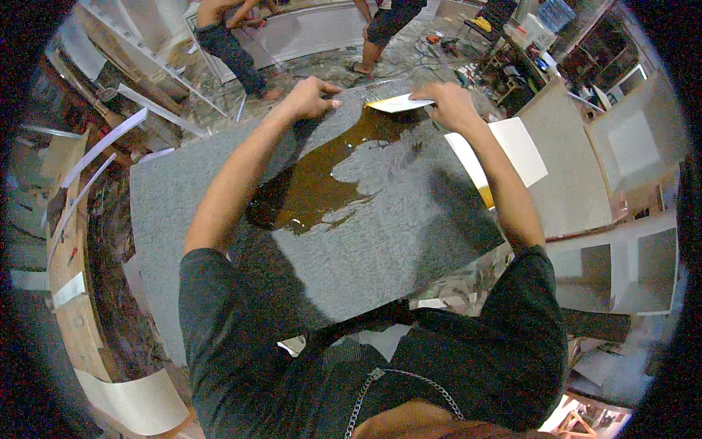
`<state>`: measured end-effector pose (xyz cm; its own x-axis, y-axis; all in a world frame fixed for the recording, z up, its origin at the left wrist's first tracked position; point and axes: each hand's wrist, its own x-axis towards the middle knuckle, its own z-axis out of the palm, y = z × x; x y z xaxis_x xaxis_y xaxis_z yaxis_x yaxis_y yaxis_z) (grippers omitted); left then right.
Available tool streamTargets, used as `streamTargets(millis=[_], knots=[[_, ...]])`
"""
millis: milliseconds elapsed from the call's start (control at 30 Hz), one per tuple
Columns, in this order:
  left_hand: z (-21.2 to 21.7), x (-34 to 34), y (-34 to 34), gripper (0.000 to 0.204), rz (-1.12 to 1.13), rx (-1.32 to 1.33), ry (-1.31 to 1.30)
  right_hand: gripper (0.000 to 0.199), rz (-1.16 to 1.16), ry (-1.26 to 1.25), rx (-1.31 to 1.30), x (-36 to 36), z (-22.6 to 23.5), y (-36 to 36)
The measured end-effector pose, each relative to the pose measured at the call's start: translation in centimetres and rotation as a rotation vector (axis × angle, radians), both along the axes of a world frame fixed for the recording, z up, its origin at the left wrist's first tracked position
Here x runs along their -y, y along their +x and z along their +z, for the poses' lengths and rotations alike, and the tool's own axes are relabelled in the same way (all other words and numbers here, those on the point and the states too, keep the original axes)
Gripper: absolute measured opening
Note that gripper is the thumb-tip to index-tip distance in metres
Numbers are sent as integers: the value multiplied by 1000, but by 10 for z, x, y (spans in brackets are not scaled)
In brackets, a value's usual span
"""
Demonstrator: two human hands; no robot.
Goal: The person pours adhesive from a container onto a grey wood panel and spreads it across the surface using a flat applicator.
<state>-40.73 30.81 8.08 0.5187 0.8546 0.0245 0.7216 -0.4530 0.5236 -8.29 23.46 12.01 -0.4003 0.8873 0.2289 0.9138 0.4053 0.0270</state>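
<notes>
Head view: the right hand (455, 108) was closed on a white card (398, 104), fingers and thumb pinching its right end. Card sat over the far part of the grey sheet (380, 256), at the far end of a brown liquid (314, 179) patch. Its long axis ran roughly left to right across the view; yellow-edged free end pointed left, toward the left hand; held end pointed right. Whether the card touched the sheet: couldn't tell.

Left hand (311, 101) was at the sheet's far side, left of the card and well apart from it, thumb and forefinger spread with a gap between. Couldn't tell if that grip pinched the sheet's edge or just rested there.

Brown liquid was glossy, irregular, stretched diagonally from near left to far right between the forearms, ragged lobes on its right side. Dark shadows fell across the sheet on both sides.

A larger white sheet (523, 150) with a yellow edge lay under the right forearm, partly hidden, overlapping a beige panel (567, 172). Pale strips (106, 146) lay off left. Two other people were at the top: one bending in dark trousers (230, 55), one in dark shorts (395, 22).
</notes>
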Motion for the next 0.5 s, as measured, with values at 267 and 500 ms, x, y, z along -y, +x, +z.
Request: streamTargets(millis=[267, 500], knots=[[-12, -10, -4, 44, -82, 22, 93, 40, 28, -7, -14, 36, 5, 10], [-12, -17, -7, 46, -149, 51, 87, 41, -26, 9, -13, 62, 5, 14]])
